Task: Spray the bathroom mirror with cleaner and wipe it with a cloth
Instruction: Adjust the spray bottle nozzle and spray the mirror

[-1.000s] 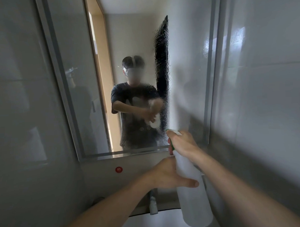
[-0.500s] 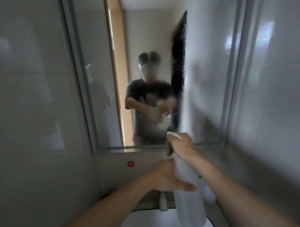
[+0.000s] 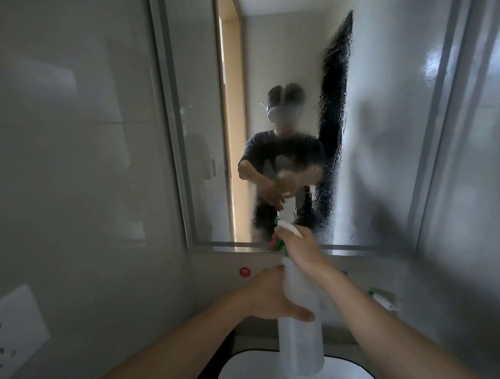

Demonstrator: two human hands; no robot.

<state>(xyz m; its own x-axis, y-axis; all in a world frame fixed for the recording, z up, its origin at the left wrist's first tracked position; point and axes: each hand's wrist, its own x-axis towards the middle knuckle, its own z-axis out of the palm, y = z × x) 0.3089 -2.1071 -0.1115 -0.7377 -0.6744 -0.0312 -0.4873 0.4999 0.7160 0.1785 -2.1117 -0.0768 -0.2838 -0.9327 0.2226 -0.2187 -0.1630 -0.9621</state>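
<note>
Only 1 view is recording: a wide-angle camera is riding on the person's head, facing forward and a little downward, standing close to the mirror (image 3: 391, 133). The lens is bowing the tiled walls (image 3: 72, 156) at both sides, catching the basin (image 3: 249, 370) at the bottom edge, and its headset (image 3: 274, 112) is reflecting mid-glass.
</note>
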